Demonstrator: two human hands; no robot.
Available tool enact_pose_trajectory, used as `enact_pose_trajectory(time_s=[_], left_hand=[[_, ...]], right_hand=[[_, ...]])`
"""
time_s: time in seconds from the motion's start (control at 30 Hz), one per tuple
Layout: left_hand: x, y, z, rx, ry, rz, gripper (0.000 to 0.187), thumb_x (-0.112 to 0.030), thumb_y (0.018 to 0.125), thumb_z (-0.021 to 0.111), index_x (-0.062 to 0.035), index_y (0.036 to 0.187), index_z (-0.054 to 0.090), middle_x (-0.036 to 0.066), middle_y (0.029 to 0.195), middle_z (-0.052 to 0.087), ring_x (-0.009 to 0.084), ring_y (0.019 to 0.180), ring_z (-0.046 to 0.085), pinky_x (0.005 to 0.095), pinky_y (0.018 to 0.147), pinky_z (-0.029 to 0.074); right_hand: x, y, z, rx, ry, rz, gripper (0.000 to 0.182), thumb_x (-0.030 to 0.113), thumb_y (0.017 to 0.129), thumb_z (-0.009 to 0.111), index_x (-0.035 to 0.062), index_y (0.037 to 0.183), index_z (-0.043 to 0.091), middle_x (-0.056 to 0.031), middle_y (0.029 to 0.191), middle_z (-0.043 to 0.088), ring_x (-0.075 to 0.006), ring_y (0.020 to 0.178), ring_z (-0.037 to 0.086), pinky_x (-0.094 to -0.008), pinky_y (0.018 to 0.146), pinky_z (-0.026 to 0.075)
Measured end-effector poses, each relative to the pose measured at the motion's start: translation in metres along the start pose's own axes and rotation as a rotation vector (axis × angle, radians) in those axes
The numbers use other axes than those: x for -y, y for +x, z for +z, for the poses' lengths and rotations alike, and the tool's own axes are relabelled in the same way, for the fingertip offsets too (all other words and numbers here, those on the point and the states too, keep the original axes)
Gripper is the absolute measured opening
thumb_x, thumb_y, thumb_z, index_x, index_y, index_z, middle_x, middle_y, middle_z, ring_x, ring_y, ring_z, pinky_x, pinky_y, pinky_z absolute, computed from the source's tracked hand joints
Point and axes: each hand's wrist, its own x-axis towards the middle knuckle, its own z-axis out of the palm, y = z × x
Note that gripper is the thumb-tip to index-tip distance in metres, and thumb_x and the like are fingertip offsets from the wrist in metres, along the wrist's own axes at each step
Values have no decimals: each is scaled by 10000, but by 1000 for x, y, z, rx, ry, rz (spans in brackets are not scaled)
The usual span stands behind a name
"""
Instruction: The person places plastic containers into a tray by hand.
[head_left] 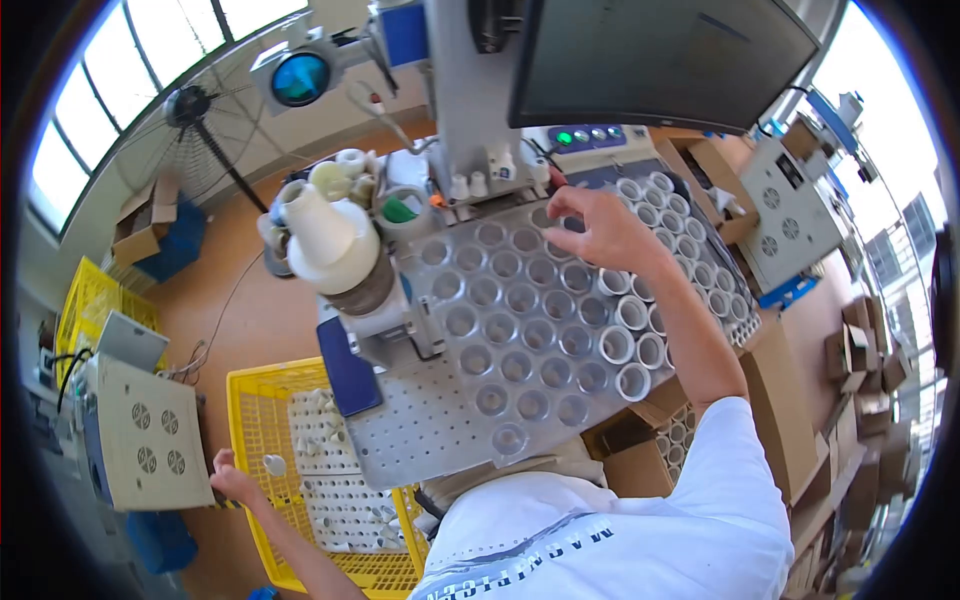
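Observation:
My right hand (603, 228) is above the far edge of a metal plate (420, 380) with rows of clear, round cup-like holders (521, 298). Its thumb and fingers curve apart over one holder, and I see nothing held between them. White ring-shaped parts (632, 312) sit on the right side of the plate, under my forearm. Out to the left, my left hand (236, 480) is by the rim of a yellow basket (240, 400), fingers loosely bent and apart. A small white piece (274, 465) shows just right of that hand, apart from it, over the basket.
A machine column (462, 90) stands behind the plate, with a monitor (660, 60) at upper right. A white cone-shaped fixture (330, 240) rises at the plate's left. More white rings (690, 245) fill a tray at right. Cardboard boxes (780, 400) stand beside me.

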Motion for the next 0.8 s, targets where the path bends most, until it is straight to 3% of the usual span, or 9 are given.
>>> enact_pose_trajectory(time_s=[0.1,0.17,0.23,0.3,0.33,0.5,0.6,0.63,0.8], left_hand=[[-15,-53,33,139,5,181,246,-69,723,406,70,758,605,114,742,637,245,730,606,361,810,490],[-65,-108,71,309,104,176,235,-35,678,393,57,725,603,99,716,619,232,738,608,354,807,489],[-82,-152,108,508,-71,196,270,20,606,341,54,691,594,98,718,631,209,743,617,305,776,492],[-105,-187,139,672,-228,292,292,-48,643,348,52,722,611,98,733,650,193,721,616,290,743,488],[-115,-198,149,805,-267,247,312,8,571,358,40,765,600,154,748,634,275,738,640,304,815,510],[-104,-234,182,978,-78,386,250,48,614,419,24,784,600,192,805,645,376,822,626,385,798,504],[-104,-230,180,1030,-123,241,229,53,630,430,22,781,599,196,822,650,396,838,616,403,781,493],[-102,-229,180,1027,-119,243,229,53,630,430,22,781,599,196,822,650,396,838,616,403,781,493],[-104,-230,179,1011,-159,278,248,53,629,419,18,786,608,196,807,648,389,822,621,395,780,496]], right_hand=[[-34,-30,-17,312,-443,106,505,264,792,751,65,1227,589,-144,1172,652,-355,1118,607,-436,948,484],[-51,-52,-11,338,-619,126,505,273,774,757,83,1212,590,-150,1163,636,-354,1085,617,-462,920,502],[-61,-60,-4,402,-717,194,539,267,752,771,110,1233,584,-137,1172,625,-343,1086,619,-463,944,495],[-64,-63,1,393,-791,195,534,247,743,772,108,1226,590,-136,1181,626,-340,1092,616,-467,950,490],[-67,-63,0,387,-795,159,534,247,743,772,108,1226,590,-136,1181,626,-340,1092,616,-467,950,490],[-44,-44,-18,481,-688,233,493,293,740,740,69,1166,633,-159,1097,669,-352,1077,621,-454,945,486],[-7,-22,-30,392,-594,248,505,345,729,721,44,1128,648,-189,1030,694,-368,1039,636,-453,935,487],[-14,-18,-24,292,-525,161,480,353,726,739,50,1091,670,-181,980,700,-360,963,659,-447,856,511],[-15,26,41,190,-190,57,491,330,749,746,13,1095,600,-183,945,681,-327,899,668,-396,820,512]])
